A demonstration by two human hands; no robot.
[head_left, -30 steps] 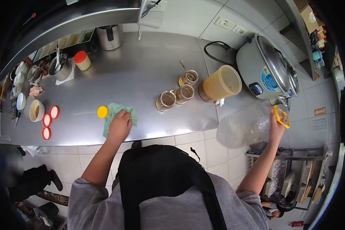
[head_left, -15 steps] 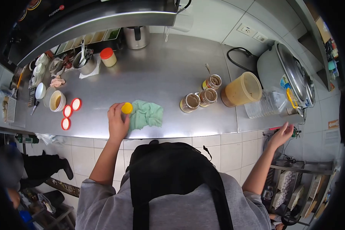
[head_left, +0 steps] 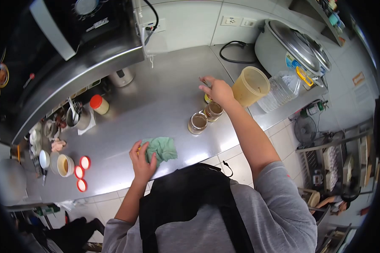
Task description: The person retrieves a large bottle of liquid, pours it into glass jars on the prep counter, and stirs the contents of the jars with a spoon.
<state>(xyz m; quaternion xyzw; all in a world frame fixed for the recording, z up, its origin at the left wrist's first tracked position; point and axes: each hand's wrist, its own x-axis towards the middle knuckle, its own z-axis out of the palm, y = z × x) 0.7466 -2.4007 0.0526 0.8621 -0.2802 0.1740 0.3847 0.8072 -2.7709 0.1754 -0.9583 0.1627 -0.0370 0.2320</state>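
My left hand [head_left: 143, 163] is at the front of the counter, its curved fingers around a yellow cap [head_left: 139, 149] that is mostly hidden behind them. Against those fingers lies a crumpled green cloth [head_left: 162, 149]. My right hand [head_left: 220, 91] reaches over the rearmost jar [head_left: 208, 98], its thumb and fingers closed on the thin spoon handle [head_left: 205, 82]. The hand covers most of that jar. Two more open glass jars with brown contents stand in front, a middle jar [head_left: 214, 110] and a nearest jar [head_left: 197, 123].
A tall plastic container [head_left: 251, 86], a clear bottle [head_left: 278, 92] and a large cooker [head_left: 287, 46] stand right. At left are several red lids [head_left: 85, 162], a cup of brown liquid [head_left: 65, 165] and a red-capped jar [head_left: 99, 104]. An appliance [head_left: 80, 55] overhangs the back left.
My right hand has moved from beyond the counter's right end to the rearmost jar's spoon. My left hand stays by the cloth, now covering more of the yellow cap. The view has turned.
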